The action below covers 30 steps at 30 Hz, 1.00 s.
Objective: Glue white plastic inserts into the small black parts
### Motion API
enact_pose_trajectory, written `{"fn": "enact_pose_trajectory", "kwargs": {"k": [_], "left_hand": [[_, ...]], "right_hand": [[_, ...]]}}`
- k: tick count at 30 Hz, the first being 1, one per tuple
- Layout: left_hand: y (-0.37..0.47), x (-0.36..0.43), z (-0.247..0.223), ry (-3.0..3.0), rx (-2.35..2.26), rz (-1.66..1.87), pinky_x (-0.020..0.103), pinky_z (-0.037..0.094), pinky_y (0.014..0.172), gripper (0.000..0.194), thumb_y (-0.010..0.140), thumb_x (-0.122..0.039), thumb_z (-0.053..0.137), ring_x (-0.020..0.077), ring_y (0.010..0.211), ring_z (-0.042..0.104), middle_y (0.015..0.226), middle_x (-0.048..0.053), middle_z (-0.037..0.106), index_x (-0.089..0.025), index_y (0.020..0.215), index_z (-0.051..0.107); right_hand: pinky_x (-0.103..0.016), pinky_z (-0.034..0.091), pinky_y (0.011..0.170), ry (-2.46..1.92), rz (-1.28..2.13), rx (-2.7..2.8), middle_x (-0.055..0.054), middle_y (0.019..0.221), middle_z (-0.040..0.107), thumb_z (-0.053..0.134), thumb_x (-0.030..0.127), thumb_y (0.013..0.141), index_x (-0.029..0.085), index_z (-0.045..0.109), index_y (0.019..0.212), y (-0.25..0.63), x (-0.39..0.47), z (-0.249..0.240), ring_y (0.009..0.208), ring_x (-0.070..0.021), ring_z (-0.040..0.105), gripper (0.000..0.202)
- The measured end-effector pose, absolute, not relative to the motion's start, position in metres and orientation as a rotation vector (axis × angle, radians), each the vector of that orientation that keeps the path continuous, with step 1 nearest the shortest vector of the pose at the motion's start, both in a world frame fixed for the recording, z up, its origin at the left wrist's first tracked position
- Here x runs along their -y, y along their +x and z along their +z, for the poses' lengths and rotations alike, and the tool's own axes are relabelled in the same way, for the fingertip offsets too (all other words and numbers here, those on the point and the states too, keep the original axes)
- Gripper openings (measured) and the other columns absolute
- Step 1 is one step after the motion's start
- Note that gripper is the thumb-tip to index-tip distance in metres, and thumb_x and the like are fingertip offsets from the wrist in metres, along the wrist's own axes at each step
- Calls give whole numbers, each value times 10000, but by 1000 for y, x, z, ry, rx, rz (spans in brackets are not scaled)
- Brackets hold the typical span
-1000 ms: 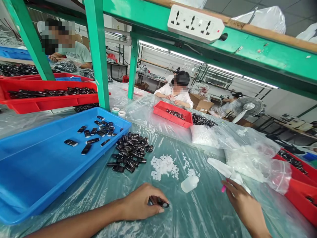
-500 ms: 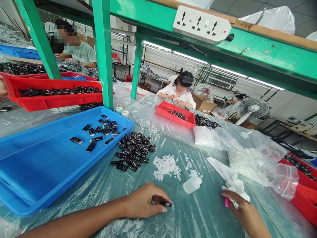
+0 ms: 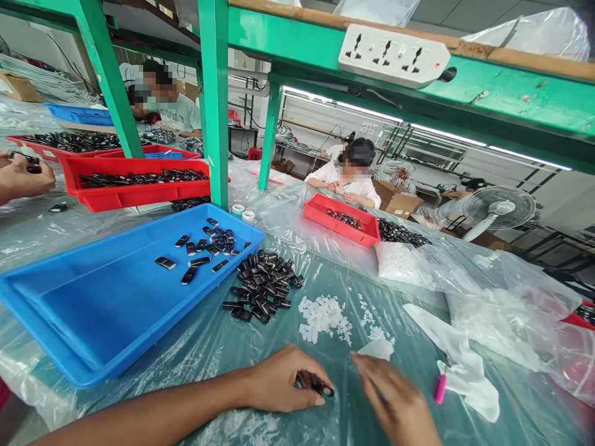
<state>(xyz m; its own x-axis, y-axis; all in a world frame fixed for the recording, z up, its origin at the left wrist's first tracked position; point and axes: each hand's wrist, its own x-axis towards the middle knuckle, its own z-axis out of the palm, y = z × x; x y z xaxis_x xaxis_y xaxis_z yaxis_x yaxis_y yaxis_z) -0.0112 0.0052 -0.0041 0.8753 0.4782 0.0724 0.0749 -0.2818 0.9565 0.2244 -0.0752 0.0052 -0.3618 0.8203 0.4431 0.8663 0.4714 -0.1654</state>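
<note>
My left hand (image 3: 290, 379) rests low over the table, thumb and fingers closed round a small black plastic casing (image 3: 324, 389) with a pale round spot on its end. My right hand (image 3: 395, 396) is just to the right of it, slightly blurred, fingers stretched out and nothing visible in them. Its fingertips partly cover a small translucent white bottle (image 3: 377, 348). A pink-handled tool (image 3: 441, 389) with a thin shaft lies at the edge of a white cloth (image 3: 475, 383). Small white pieces (image 3: 323, 317) are spread beyond my hands, beside a heap of black casings (image 3: 263, 285).
A blue tray (image 3: 116, 297) with several black casings stands at left. Red bins (image 3: 144, 193) lie behind it, near a co-worker's hand (image 3: 30, 178). A green post (image 3: 214, 105) and beam with a power strip (image 3: 394, 54) rise ahead. Plastic bags (image 3: 502, 325) lie at right.
My right hand has let go of the pink-handled tool, which now lies by the cloth, and has moved left to the bottle. My left hand still holds the casing. The view has shifted slightly.
</note>
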Motion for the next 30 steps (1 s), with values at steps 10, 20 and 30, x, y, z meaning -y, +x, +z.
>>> {"fn": "enact_pose_trajectory", "kwargs": {"k": [10,20,30], "left_hand": [[-11,-4,-9,1876,-415,478,234,507,727,305,743,-162,615,189,813,662,934,56,710,-175,1039,684],[-9,-6,-9,1690,-499,524,238,491,680,272,756,-239,637,192,782,637,882,72,699,-134,1003,685],[-7,-10,-7,1555,-490,563,240,462,632,405,804,-499,569,167,674,592,702,55,626,-120,891,682]], "right_hand": [[-366,518,737,-1463,63,2153,-53,890,674,465,190,881,216,633,990,165,22,-26,834,-221,634,202],[-253,541,683,-1430,312,1782,-52,891,683,542,296,859,216,687,960,173,44,-6,788,-169,657,195],[-275,521,684,-1335,567,1377,-45,907,670,623,343,793,315,714,976,157,59,-7,854,-210,625,206]]}}
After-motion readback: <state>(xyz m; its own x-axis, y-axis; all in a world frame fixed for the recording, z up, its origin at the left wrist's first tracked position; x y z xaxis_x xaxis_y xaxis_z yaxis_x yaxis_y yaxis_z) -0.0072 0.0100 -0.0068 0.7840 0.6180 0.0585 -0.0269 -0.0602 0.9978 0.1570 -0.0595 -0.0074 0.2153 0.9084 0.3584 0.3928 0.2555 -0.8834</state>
